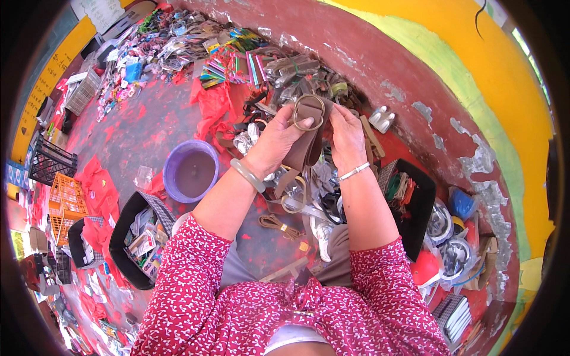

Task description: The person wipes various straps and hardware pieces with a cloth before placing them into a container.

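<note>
Both hands hold a brown belt (304, 153) up in front of me, with its wide strap folded and hanging down. At its top is a large round ring buckle (325, 110), brass-coloured. My left hand (274, 139) grips the buckle and strap, its thumb across the ring. My right hand (349, 137) pinches the strap just beside the buckle, fingers partly hidden behind it. Beneath the hands, a second strap with a round pale buckle (284, 203) lies over a heap of mixed belts and straps. A tied coil of brown cord (279, 224) rests on the floor nearer me.
A purple basin (172, 161) of murky liquid stands at left. Black boxes of small goods flank me at left (122, 243) and right (423, 219). Orange crates (64, 204) stand farther left. Piled packaged goods (172, 44) line the peeling red wall (368, 56).
</note>
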Motion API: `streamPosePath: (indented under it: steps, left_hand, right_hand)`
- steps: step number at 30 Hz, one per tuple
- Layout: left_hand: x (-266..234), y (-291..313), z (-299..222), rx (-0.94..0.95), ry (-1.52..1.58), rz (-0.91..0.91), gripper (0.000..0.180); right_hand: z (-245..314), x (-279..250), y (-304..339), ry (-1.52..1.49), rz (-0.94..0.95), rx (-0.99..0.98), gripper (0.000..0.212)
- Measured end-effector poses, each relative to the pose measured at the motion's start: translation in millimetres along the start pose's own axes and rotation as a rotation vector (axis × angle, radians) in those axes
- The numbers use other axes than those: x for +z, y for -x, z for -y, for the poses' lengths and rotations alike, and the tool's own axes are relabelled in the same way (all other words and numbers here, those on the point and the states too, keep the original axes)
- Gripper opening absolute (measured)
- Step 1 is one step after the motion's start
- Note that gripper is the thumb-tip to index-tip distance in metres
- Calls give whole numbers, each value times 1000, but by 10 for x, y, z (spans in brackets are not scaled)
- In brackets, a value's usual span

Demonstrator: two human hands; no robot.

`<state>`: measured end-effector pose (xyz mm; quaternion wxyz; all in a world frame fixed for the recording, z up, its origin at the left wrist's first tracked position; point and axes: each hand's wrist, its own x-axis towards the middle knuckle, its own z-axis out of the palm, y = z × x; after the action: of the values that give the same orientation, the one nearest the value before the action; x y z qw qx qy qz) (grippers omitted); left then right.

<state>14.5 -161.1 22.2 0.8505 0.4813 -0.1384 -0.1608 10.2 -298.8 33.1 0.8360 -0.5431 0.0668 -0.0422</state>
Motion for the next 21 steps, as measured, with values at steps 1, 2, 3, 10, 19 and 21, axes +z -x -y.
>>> streamPosePath:
  steps: [1,2,3,10,19,21]
  left_hand:
    - [0,-5,3,-10,-3,-27,36]
    - [-5,-11,1,-19,-9,-57,36]
    - [-9,-15,1,-28,-14,-86,36]
    - [-81,31,-136,-205,-14,-97,35]
    - [-15,23,4,8,-89,63,41]
    - [40,19,85,77,-117,61,41]
  right_hand:
    - [-16,4,-4,7,0,-24,23]
    - [-47,10,-16,11,2,-48,23]
    - [-66,12,-21,16,4,-73,24]
    - [-46,22,24,-196,162,-14,28]
    - [-227,212,62,-253,7,-159,25]
    - [-219,228,91,-259,-17,-134,25]
